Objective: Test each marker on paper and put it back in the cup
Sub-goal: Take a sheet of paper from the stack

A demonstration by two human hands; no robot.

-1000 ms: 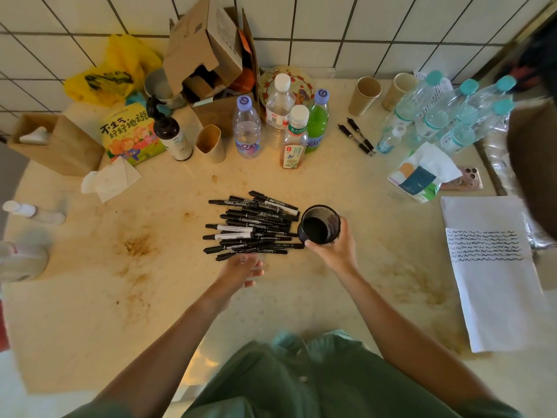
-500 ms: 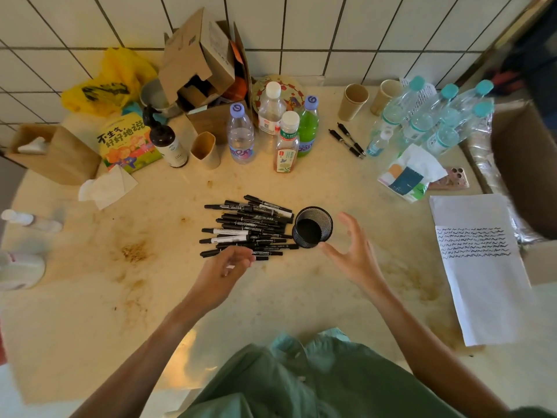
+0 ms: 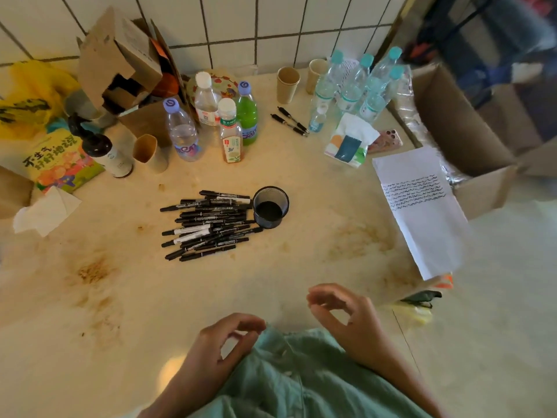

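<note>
Surface: stained cream stone table [image 3: 126,297] against a white tiled wall [image 3: 271,19].
Markers: pile of black markers [image 3: 208,224] touching the empty black mesh cup [image 3: 270,207].
Paper: white scribbled sheet [image 3: 422,212] at the right edge.
Hands: left hand [image 3: 223,345] and right hand [image 3: 346,315], fingers loosely curled, holding nothing.
Change: both hands have drawn back from the cup towards the green shirt [image 3: 301,378].

Stained table [image 3: 90,297]: pile of black markers [image 3: 208,226] lying flat, touching the left side of an upright black mesh cup [image 3: 270,206]. Sheet of paper [image 3: 422,212] with rows of black squiggles at the right edge, well apart from the cup. Left hand [image 3: 223,342] and right hand [image 3: 346,321] near the green shirt [image 3: 301,378], fingers loosely curled, holding nothing.
</note>
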